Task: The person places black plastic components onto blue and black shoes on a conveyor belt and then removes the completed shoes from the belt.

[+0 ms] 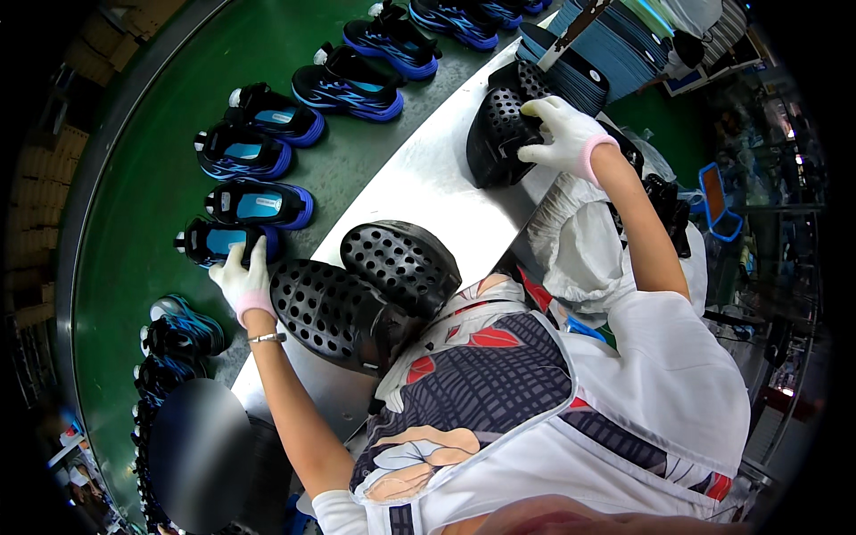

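My left hand (242, 278), in a white glove with a pink cuff, has its fingers on the near end of a black and blue sneaker (212, 242) with a light blue insole. Thumb and fingers curl about its edge. At the upper right my right hand (563, 135), gloved the same way, curves thumb and fingers around the side of a black block with round holes (492, 129). A similar smaller piece lies just behind it. Two larger black shoe-shaped blocks with holes, one (312, 308) beside the other (397, 259), rest right in front of me.
Several sneakers (348, 85) stand in a curved row on the green surface (134, 196), with more at the lower left (183, 325). The metal ledge (419, 178) runs diagonally. Stacked blue insoles (615, 45) are at the upper right, above white cloth (571, 241). A blurred round object (201, 455) is lower left.
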`<action>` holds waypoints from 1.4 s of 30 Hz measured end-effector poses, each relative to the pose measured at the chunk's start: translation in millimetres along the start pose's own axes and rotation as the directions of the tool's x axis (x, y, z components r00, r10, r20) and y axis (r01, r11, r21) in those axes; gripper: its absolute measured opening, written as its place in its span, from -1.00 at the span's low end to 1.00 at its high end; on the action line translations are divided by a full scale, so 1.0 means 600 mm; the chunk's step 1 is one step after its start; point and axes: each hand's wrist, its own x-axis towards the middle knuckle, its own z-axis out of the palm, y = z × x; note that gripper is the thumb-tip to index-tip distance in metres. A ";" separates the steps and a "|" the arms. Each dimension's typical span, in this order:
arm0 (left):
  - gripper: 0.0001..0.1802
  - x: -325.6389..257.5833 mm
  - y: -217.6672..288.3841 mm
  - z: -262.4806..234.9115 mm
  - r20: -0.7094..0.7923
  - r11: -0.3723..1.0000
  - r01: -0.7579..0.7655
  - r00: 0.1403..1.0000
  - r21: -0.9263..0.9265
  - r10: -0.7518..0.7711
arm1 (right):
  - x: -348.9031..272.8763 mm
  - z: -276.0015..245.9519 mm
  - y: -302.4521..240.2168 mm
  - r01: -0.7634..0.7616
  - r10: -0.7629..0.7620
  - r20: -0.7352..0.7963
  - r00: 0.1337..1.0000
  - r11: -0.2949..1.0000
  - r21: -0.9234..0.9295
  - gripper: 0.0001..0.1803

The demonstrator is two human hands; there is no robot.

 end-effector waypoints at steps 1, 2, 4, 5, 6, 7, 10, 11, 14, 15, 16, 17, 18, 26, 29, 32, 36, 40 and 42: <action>-0.61 0.001 0.006 0.000 0.001 1.000 0.003 1.000 0.020 -0.003 | 0.003 0.000 0.002 0.004 -0.004 -0.007 1.000 1.000 -0.013 -0.33; -0.61 0.002 0.012 -0.001 0.002 0.999 0.006 1.000 0.040 -0.006 | 0.003 0.000 0.004 0.007 -0.007 -0.014 1.000 1.000 -0.026 -0.34; -0.58 0.004 0.006 0.000 -0.011 0.998 -0.012 1.000 0.057 0.013 | 0.009 -0.008 -0.008 -0.004 0.005 0.028 1.000 0.999 -0.033 -0.35; -0.56 0.006 -0.013 0.008 -0.018 0.998 -0.036 0.999 0.051 0.037 | 0.010 -0.010 -0.011 -0.010 0.011 0.049 0.999 0.999 -0.036 -0.36; -0.54 0.003 -0.019 0.007 -0.027 0.997 -0.061 0.998 0.042 0.062 | 0.009 -0.012 -0.011 -0.002 0.004 0.044 0.999 0.999 -0.041 -0.34; -0.51 -0.001 -0.024 0.005 -0.009 0.997 -0.080 0.997 0.012 0.080 | 0.008 -0.014 -0.009 0.007 -0.005 0.038 0.999 0.999 -0.047 -0.32; -0.42 -0.014 -0.046 -0.010 0.007 0.988 -0.127 0.992 -0.084 0.128 | 0.000 -0.030 -0.011 0.018 -0.018 0.018 1.000 1.000 0.000 -0.30; -0.40 -0.014 -0.065 -0.013 -0.006 0.982 -0.145 0.989 -0.121 0.146 | -0.005 -0.040 -0.014 0.022 -0.022 0.012 1.000 0.999 0.025 -0.30; -0.34 -0.029 -0.066 -0.047 0.005 0.948 -0.065 0.998 -0.312 0.070 | -0.017 -0.064 -0.029 0.069 -0.057 -0.122 0.991 0.993 0.101 -0.30; -0.34 -0.027 -0.063 -0.060 0.019 0.905 -0.034 0.999 -0.425 0.046 | -0.026 -0.084 -0.039 0.117 -0.098 -0.175 0.980 0.988 0.104 -0.29; -0.35 -0.029 -0.051 -0.075 0.034 0.850 0.000 0.999 -0.527 0.020 | -0.023 -0.093 -0.046 0.147 -0.121 -0.202 0.972 0.982 0.119 -0.30; -0.33 -0.032 -0.031 -0.085 0.033 0.772 0.005 0.999 -0.636 0.021 | -0.021 -0.103 -0.064 0.219 -0.178 -0.240 0.954 0.963 0.155 -0.30; -0.32 -0.039 -0.009 -0.104 0.037 0.717 0.007 0.999 -0.697 0.027 | -0.014 -0.106 -0.086 0.298 -0.240 -0.273 0.932 0.934 0.198 -0.31; -0.11 -0.099 0.104 -0.204 0.214 -0.153 0.295 0.892 -0.943 0.397 | 0.006 -0.091 -0.391 0.945 -0.885 -0.331 0.326 0.298 0.135 -0.36; -0.22 -0.130 0.103 -0.239 0.124 -0.234 0.198 0.947 -0.952 0.297 | -0.010 -0.073 -0.472 0.902 -0.940 -0.130 0.315 0.254 0.350 -0.34; -0.35 -0.129 0.081 -0.243 -0.021 -0.185 0.005 0.990 -0.983 0.141 | 0.005 -0.061 -0.505 0.914 -0.959 -0.131 0.253 0.193 0.358 -0.37; -0.48 -0.118 0.060 -0.229 -0.247 -0.089 -0.254 0.966 -0.963 -0.079 | 0.015 -0.031 -0.541 0.895 -0.931 -0.042 0.361 0.334 0.297 -0.31; -0.54 -0.107 0.032 -0.212 -0.305 -0.088 -0.321 0.939 -0.943 -0.156 | 0.003 -0.028 -0.570 0.871 -0.901 0.106 0.421 0.434 0.228 -0.31; -0.65 -0.109 0.033 -0.204 -0.305 -0.151 -0.332 0.936 -0.931 -0.178 | 0.010 -0.015 -0.581 0.887 -0.902 0.122 0.413 0.429 0.168 -0.35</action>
